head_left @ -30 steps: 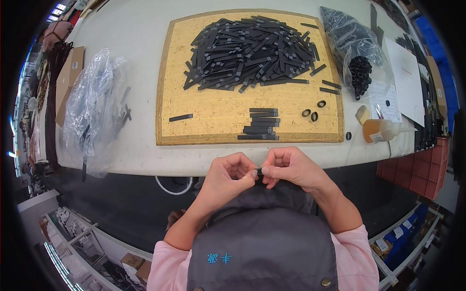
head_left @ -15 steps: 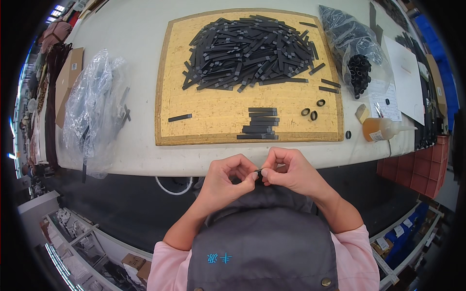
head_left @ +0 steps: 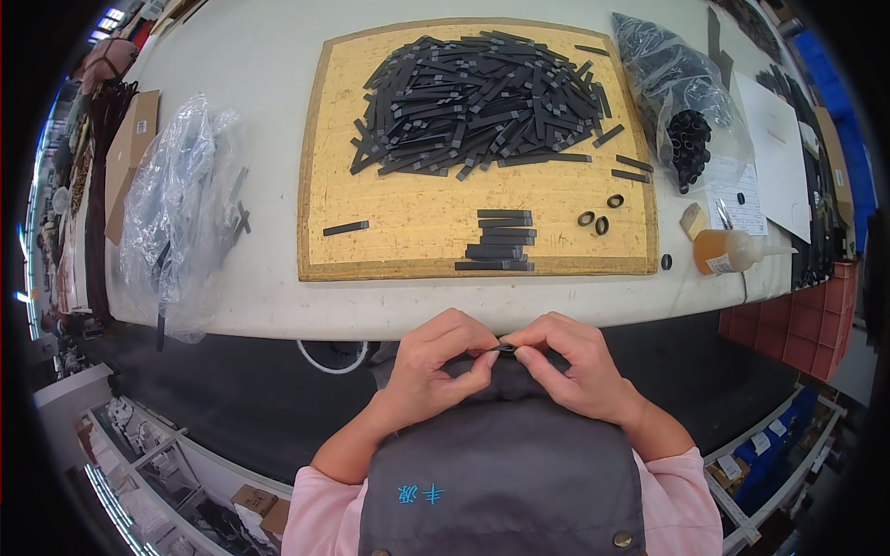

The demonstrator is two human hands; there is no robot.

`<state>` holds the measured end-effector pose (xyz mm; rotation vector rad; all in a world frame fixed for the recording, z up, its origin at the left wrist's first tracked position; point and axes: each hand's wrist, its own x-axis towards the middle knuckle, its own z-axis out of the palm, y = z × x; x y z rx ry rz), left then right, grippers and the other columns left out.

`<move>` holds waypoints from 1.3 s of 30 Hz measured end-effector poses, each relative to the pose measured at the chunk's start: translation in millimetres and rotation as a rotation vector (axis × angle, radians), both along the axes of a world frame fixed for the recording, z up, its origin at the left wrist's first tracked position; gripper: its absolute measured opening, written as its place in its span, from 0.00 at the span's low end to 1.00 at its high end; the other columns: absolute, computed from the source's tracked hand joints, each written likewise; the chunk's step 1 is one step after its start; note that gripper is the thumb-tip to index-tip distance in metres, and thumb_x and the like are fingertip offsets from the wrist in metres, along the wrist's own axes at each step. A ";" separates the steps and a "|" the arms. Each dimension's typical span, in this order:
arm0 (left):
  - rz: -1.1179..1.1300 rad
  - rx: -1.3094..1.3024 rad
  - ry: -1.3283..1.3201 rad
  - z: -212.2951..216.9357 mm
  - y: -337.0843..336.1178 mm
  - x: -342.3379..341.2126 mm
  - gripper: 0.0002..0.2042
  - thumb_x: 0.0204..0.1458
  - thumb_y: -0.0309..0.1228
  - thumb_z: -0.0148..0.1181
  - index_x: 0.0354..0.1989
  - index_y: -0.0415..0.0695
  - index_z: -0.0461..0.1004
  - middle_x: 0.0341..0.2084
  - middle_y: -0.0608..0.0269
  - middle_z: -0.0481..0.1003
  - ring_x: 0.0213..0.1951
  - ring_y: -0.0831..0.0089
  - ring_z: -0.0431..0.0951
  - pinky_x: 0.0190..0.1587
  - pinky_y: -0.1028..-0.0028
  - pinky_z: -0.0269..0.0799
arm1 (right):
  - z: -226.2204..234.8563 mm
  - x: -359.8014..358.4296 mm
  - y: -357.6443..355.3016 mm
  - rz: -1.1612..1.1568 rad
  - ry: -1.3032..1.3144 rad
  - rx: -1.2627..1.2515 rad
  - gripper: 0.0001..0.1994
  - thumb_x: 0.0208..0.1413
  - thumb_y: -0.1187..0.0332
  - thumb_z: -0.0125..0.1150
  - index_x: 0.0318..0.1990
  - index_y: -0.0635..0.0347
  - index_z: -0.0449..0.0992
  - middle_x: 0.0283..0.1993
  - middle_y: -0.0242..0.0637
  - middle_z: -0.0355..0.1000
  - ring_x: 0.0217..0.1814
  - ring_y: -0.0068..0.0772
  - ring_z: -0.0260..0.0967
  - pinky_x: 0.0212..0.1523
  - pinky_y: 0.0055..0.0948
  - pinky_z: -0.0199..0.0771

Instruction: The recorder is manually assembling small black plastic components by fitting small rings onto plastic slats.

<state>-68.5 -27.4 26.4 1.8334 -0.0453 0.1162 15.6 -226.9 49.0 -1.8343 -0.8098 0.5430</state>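
Just off the table's near edge, my left hand point(head_left: 443, 360) and my right hand point(head_left: 579, 369) meet in front of my apron. Both are closed in a pinch on a small black piece point(head_left: 505, 349), each holding one side of it. Fingers cover most of the piece, so whether it is a strip or a ring cannot be made out. Beyond the hands, several short black strips point(head_left: 501, 238) lie stacked in a staggered column on a yellow board point(head_left: 417, 250). A large heap of similar strips point(head_left: 482, 107) with greyish ends covers the board's far half.
Three black rings point(head_left: 602, 225) lie on the board's right. Beyond its right edge are a clear bag of black rings point(head_left: 686, 139), a bottle of amber liquid point(head_left: 725, 252), a beige block point(head_left: 692, 219) and papers point(head_left: 771, 153). A crumpled clear bag point(head_left: 181, 222) rests at left.
Both hands have come down a little toward my apron, still pinched together. More of the black piece shows between the fingertips. The strips and rings on the board stay as they were.
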 end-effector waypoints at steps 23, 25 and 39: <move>-0.062 0.148 -0.227 -4.2 7.6 -0.4 0.15 0.40 0.16 0.67 0.39 0.39 0.81 0.35 0.58 0.81 0.34 0.66 0.81 0.34 0.72 0.78 | 5.5 1.2 2.6 -0.039 -0.032 0.081 0.08 0.49 0.77 0.71 0.37 0.61 0.80 0.31 0.34 0.77 0.33 0.32 0.74 0.34 0.29 0.74; -0.055 0.151 -0.225 -3.8 6.3 -0.6 0.14 0.40 0.16 0.66 0.38 0.39 0.81 0.34 0.56 0.82 0.34 0.66 0.82 0.34 0.72 0.77 | 7.1 1.1 2.7 -0.045 0.040 0.082 0.07 0.49 0.77 0.71 0.36 0.61 0.80 0.30 0.34 0.76 0.33 0.31 0.74 0.34 0.29 0.74; 0.038 0.115 -0.099 -4.9 5.5 -6.3 0.10 0.45 0.17 0.67 0.37 0.40 0.79 0.30 0.59 0.78 0.30 0.67 0.79 0.33 0.71 0.76 | -3.0 -5.4 11.0 -0.066 0.056 0.062 0.07 0.52 0.73 0.72 0.32 0.63 0.77 0.29 0.36 0.73 0.35 0.30 0.75 0.34 0.25 0.75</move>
